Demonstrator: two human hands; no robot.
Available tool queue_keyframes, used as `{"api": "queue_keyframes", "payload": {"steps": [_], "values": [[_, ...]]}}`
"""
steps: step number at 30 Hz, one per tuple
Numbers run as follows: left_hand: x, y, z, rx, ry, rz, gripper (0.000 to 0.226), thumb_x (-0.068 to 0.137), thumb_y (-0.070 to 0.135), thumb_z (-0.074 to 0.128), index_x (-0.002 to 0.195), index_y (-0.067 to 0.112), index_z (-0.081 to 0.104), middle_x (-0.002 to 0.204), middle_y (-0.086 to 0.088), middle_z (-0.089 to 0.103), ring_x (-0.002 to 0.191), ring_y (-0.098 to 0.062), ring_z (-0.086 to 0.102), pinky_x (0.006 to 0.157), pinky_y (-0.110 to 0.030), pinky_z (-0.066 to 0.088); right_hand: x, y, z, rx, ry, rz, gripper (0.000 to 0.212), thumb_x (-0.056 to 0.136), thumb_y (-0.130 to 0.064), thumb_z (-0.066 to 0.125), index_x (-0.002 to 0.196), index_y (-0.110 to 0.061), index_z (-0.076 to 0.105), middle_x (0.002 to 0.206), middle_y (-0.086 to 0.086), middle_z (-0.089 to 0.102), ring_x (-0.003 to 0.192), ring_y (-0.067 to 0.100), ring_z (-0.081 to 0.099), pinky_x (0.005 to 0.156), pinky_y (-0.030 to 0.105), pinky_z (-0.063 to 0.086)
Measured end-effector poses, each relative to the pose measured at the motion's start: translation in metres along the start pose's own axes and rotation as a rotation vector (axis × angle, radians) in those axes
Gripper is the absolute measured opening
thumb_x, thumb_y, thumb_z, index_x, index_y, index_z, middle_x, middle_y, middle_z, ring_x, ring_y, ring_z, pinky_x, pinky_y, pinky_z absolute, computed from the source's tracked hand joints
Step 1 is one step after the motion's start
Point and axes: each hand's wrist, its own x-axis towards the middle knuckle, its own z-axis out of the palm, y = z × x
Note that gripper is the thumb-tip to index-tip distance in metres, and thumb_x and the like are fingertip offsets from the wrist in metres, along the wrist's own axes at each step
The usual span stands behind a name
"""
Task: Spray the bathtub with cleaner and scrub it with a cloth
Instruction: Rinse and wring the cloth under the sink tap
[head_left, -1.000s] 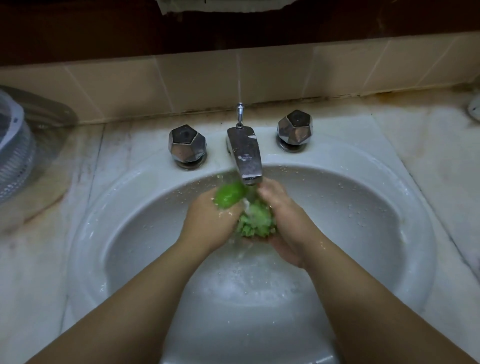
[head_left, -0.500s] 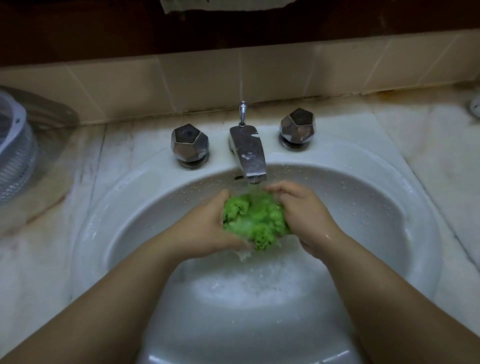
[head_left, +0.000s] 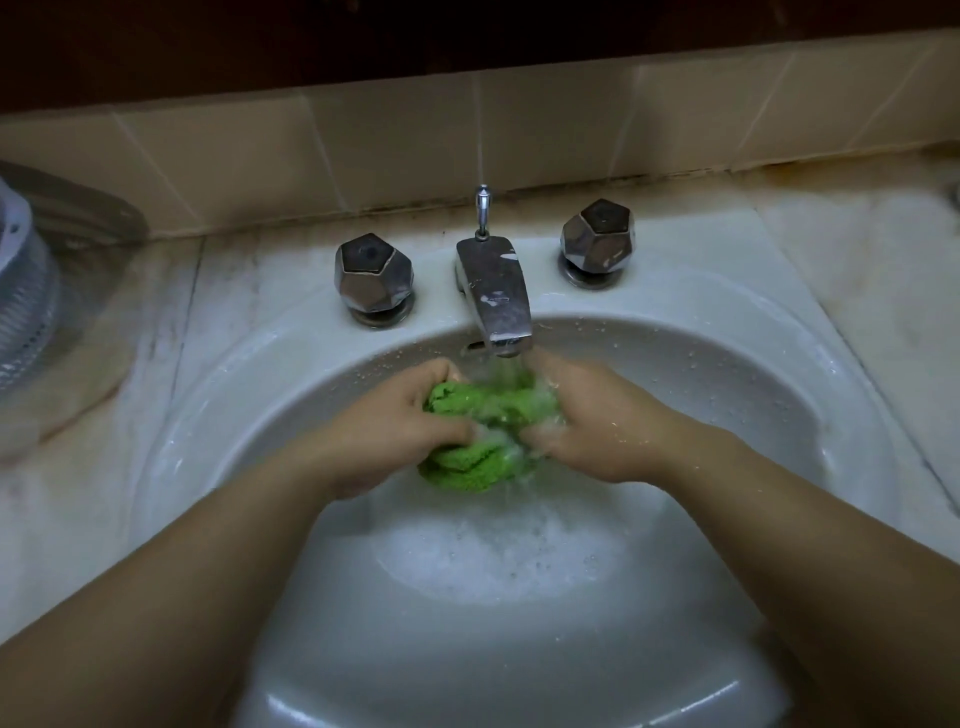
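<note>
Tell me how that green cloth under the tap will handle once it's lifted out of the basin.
The bunched green terry cloth sags between the left hand and right hand, so it is likely floppy. The running water soaking it probably makes it heavy and drippy.

Home bathroom: washbasin (head_left: 779, 395), tiled splashback (head_left: 415, 140).

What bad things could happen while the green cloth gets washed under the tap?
Water from the faucet hits the green cloth gripped by the left hand and right hand, so it may splash past the sink onto the counter. Foamy water is pooling below and might rise.
</note>
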Motion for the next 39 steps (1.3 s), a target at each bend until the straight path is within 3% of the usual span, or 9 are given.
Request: {"api": "queue_keyframes", "payload": {"steps": [4,7,10,18,25,29,33,35,39], "values": [[0.007,0.006,-0.006,-0.426,-0.267,-0.339,0.048,0.064,0.027,0.088,0.106,0.006,0.079,0.117,-0.022,0.073,0.096,-0.028,0.074,0.081,-0.038,0.063,0.0,0.0,0.004,0.137,0.024,-0.05,0.063,0.087,-0.017,0.065,0.143,-0.029,0.039,0.109,-0.002,0.07,0.092,0.015,0.068,0.081,0.046,0.058],[0.011,0.007,-0.006,-0.307,-0.44,-0.328,0.058,0.052,0.024,0.102,0.105,0.012,0.081,0.115,-0.018,0.074,0.097,-0.026,0.074,0.085,-0.036,0.061,0.003,-0.002,-0.004,0.228,0.007,-0.055,0.062,0.081,-0.03,0.066,0.138,-0.028,0.041,0.109,0.0,0.069,0.097,0.02,0.068,0.084,0.051,0.057],[0.017,0.017,0.003,-0.018,-0.497,-0.356,0.044,0.058,-0.006,0.088,0.093,0.02,0.082,0.104,-0.01,0.076,0.094,-0.023,0.073,0.08,-0.033,0.061,0.004,-0.009,-0.011,0.252,-0.161,-0.088,0.05,0.073,-0.031,0.064,0.121,-0.03,0.055,0.093,-0.012,0.068,0.083,0.008,0.065,0.073,0.033,0.056],[0.022,0.025,0.012,0.527,-0.206,-0.219,0.035,0.057,0.008,0.091,0.086,0.018,0.076,0.085,-0.001,0.077,0.083,-0.023,0.075,0.072,-0.035,0.061,0.02,-0.021,-0.016,-0.071,-0.334,0.003,0.036,0.069,-0.039,0.089,0.097,-0.036,0.066,0.086,-0.011,0.07,0.075,0.004,0.067,0.07,0.024,0.057],[0.01,0.022,0.0,0.35,-0.35,-0.216,0.029,0.079,-0.013,0.077,0.091,0.012,0.067,0.077,-0.008,0.069,0.064,-0.023,0.064,0.057,-0.03,0.053,0.02,-0.013,-0.001,-0.561,-0.118,-0.348,0.036,0.079,-0.049,0.055,0.081,-0.016,0.069,0.08,0.009,0.068,0.067,0.033,0.058,0.061,0.032,0.045],[0.006,0.034,-0.012,0.303,-0.42,-0.248,0.025,0.081,0.009,0.085,0.098,0.02,0.07,0.087,0.006,0.073,0.078,-0.011,0.066,0.068,-0.023,0.053,0.023,-0.007,-0.002,-0.44,-0.106,-0.264,0.029,0.089,-0.047,0.06,0.109,-0.027,0.067,0.097,0.002,0.072,0.079,0.022,0.064,0.07,0.032,0.054],[0.012,0.037,-0.021,0.154,-0.362,-0.478,0.042,0.077,0.052,0.079,0.104,0.02,0.079,0.103,-0.002,0.077,0.085,-0.015,0.069,0.077,-0.027,0.055,0.031,0.001,0.005,-0.63,-0.088,-0.216,0.017,0.091,-0.036,0.064,0.095,-0.019,0.062,0.094,0.001,0.069,0.079,0.025,0.063,0.072,0.037,0.058],[0.017,0.037,-0.021,0.191,-0.352,-0.478,0.045,0.072,0.039,0.085,0.109,0.015,0.078,0.111,-0.009,0.077,0.096,-0.023,0.071,0.089,-0.036,0.055,0.032,0.0,0.008,-0.604,-0.058,-0.266,0.014,0.09,-0.033,0.068,0.094,-0.02,0.068,0.093,-0.001,0.069,0.081,0.024,0.065,0.072,0.037,0.058],[0.022,0.039,-0.014,0.251,-0.395,-0.447,0.02,0.073,0.007,0.085,0.091,0.011,0.077,0.09,-0.015,0.076,0.074,-0.023,0.072,0.064,-0.03,0.06,0.035,-0.014,0.009,-0.386,-0.074,-0.28,0.026,0.084,-0.042,0.07,0.105,-0.031,0.061,0.103,-0.001,0.065,0.09,0.023,0.063,0.077,0.041,0.058]]}}
